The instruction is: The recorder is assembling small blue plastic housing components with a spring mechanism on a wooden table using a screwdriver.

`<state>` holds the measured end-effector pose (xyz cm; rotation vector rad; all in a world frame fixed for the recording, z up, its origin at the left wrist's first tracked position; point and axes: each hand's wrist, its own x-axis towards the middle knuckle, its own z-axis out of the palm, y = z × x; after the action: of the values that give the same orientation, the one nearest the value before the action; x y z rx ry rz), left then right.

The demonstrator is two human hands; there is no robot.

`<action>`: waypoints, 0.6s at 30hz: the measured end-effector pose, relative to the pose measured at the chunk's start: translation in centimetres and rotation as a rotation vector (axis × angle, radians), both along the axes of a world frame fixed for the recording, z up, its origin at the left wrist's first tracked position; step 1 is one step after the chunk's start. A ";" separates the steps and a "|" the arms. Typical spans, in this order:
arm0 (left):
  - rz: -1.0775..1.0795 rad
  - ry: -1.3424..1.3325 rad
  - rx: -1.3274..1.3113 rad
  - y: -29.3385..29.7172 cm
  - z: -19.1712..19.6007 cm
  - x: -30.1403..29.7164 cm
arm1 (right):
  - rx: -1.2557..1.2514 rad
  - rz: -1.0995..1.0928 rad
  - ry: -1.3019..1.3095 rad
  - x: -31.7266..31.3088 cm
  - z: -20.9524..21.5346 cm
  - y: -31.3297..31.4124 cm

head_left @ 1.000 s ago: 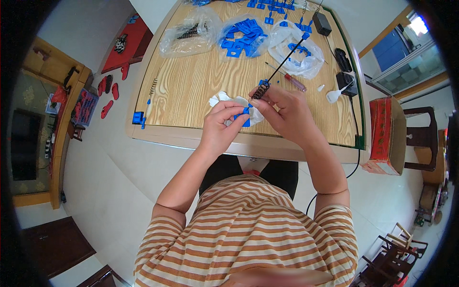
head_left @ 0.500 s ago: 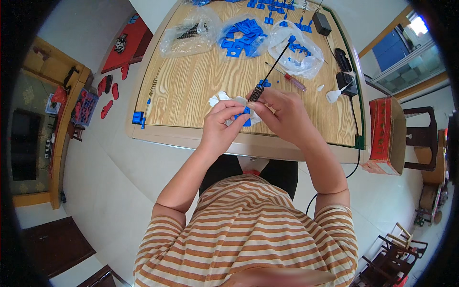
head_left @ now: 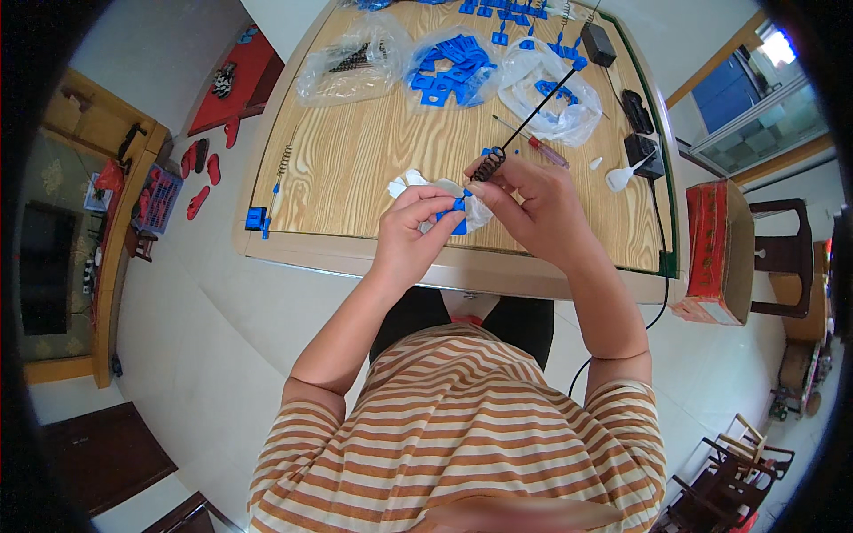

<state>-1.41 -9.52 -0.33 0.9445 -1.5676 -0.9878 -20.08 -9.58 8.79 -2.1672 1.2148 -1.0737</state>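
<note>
Between its thumb and fingers my left hand (head_left: 416,220) pinches a small blue plastic plate (head_left: 458,219) close to the table's near edge. Just to its right, my right hand (head_left: 524,200) is closed on a black coil spring (head_left: 488,165). A thin black rod (head_left: 539,108) rises from the spring toward the far right and ends in a blue tip (head_left: 580,64). The spring's lower end meets a blue piece beside the plate; the exact joint is partly covered by my fingers. White crumpled material (head_left: 407,183) lies under and behind my hands.
Across the table stand clear bags of black springs (head_left: 360,58), blue plates (head_left: 449,67) and small blue parts (head_left: 569,115). A screwdriver (head_left: 549,153) lies right of my hands, near a white-nozzled bottle (head_left: 619,179). A finished-looking blue piece with spring (head_left: 258,219) sits at the left corner.
My right hand has turned, swinging the rod's blue tip to the right and away from me. The spring has shifted slightly right, while my left hand stays with the blue plate.
</note>
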 end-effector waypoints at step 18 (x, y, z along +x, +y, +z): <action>-0.019 0.033 0.014 0.1 0.0 0.0 | -0.048 0.019 0.012 0.4 -0.2 -0.3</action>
<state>-1.46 -9.45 -0.33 0.9201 -1.5458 -1.0244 -19.71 -9.91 8.60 -2.2202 1.1829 -1.0940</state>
